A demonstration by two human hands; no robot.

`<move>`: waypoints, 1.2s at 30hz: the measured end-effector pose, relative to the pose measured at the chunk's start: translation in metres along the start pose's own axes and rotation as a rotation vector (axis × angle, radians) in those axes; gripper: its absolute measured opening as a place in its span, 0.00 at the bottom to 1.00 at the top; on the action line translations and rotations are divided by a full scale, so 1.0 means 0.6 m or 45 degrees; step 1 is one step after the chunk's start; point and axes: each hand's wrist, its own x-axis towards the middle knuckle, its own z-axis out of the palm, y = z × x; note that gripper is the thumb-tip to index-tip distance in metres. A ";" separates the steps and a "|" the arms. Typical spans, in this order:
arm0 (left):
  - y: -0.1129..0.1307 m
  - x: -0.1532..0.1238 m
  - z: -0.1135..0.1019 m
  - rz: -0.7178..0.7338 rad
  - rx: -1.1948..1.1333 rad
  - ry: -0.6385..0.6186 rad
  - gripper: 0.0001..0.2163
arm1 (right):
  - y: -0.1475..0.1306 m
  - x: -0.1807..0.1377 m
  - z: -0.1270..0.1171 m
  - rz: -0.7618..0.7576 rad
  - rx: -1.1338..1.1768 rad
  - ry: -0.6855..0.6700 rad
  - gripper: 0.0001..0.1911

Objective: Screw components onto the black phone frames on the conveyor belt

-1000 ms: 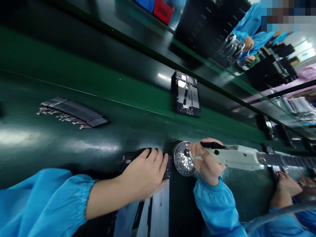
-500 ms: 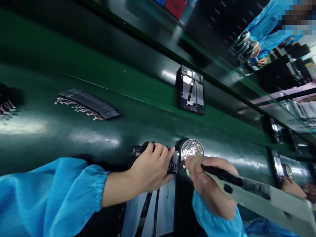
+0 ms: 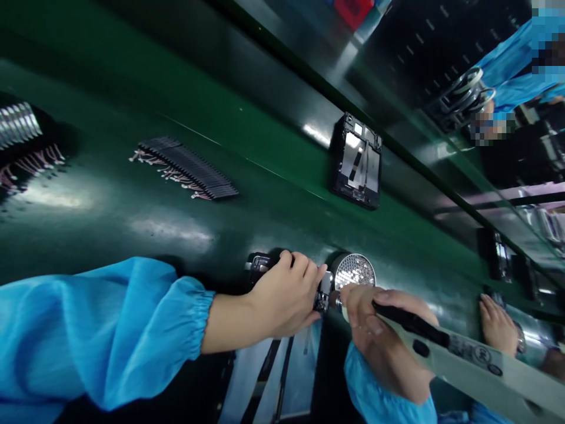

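Note:
My left hand [image 3: 286, 291] is closed over the upper part of an opened black electronic device [image 3: 324, 291], which shows beyond the fingers on both sides. Below the hand lies a shiny grey panel [image 3: 295, 371] crossed by dark strips; the hand hides whether panel and upper part are one piece. My right hand [image 3: 375, 324] grips a pale electric screwdriver [image 3: 463, 353] with a black lever, held at a slant. Its tip is at the device's right edge, but contact is hard to make out. Just beyond stands a round tin of small silver screws [image 3: 354, 271].
Another opened device [image 3: 357, 162] lies against the back ledge. A fanned row of thin black parts with pinkish wires [image 3: 189, 168] is at left, with more wired parts [image 3: 22, 135] at the edge. A co-worker's hand [image 3: 498, 324] is at right.
My view has shifted, so the bench things appear farther right. Both hands keep their hold, with the screwdriver still at the device's edge. The co-worker's hand at right has moved.

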 end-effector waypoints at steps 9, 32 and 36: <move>-0.001 0.002 -0.009 -0.001 -0.044 -0.093 0.35 | 0.000 -0.006 0.005 -0.003 -0.097 -0.014 0.08; 0.011 -0.023 0.006 0.102 0.017 0.224 0.16 | -0.034 0.013 -0.106 -0.316 -0.002 0.547 0.12; 0.026 -0.074 -0.010 0.001 0.031 0.219 0.19 | -0.037 0.012 -0.119 -0.319 0.077 0.567 0.11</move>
